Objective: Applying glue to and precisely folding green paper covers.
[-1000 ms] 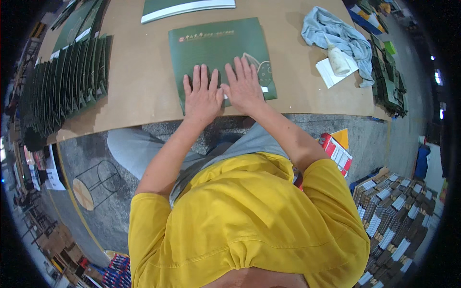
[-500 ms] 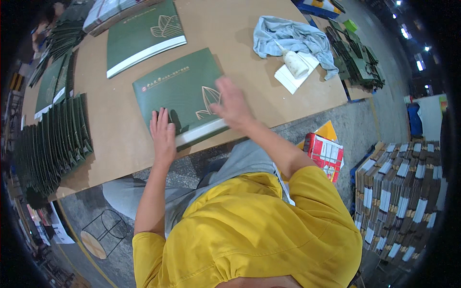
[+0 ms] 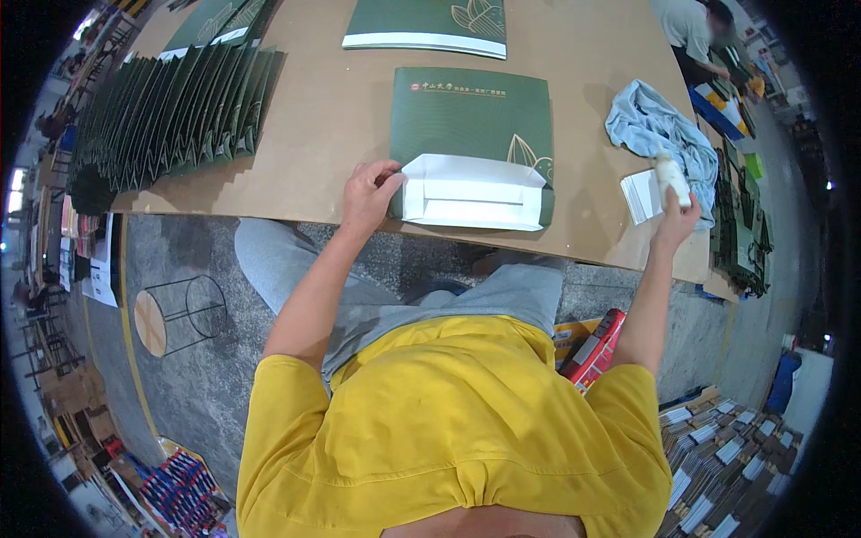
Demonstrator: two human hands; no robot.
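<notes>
A flat green paper bag (image 3: 468, 112) with a gold leaf print lies on the table in front of me. Its white bottom (image 3: 471, 186) is folded open toward me, with slanted flaps at both ends. My left hand (image 3: 369, 195) is closed at the bottom's left corner, thumb and fingers pinching the edge. Off to the right, my right hand (image 3: 679, 221) grips a white squeeze bottle (image 3: 671, 179), its nozzle pointing away from me. Beside the bottle are some white cards (image 3: 639, 198) and a crumpled light blue cloth (image 3: 650, 117).
A row of folded green bags (image 3: 179, 112) stands at the table's left. Another flat green bag (image 3: 426, 16) lies at the far side. More dark green pieces (image 3: 740, 215) sit past the right edge. Another person (image 3: 689, 36) works at the far right. A stool (image 3: 151, 323) stands on the floor.
The bag's white bottom has opened out from a narrow strip. My right hand has left the bag and taken hold of the bottle. My head view has shifted and turned.
</notes>
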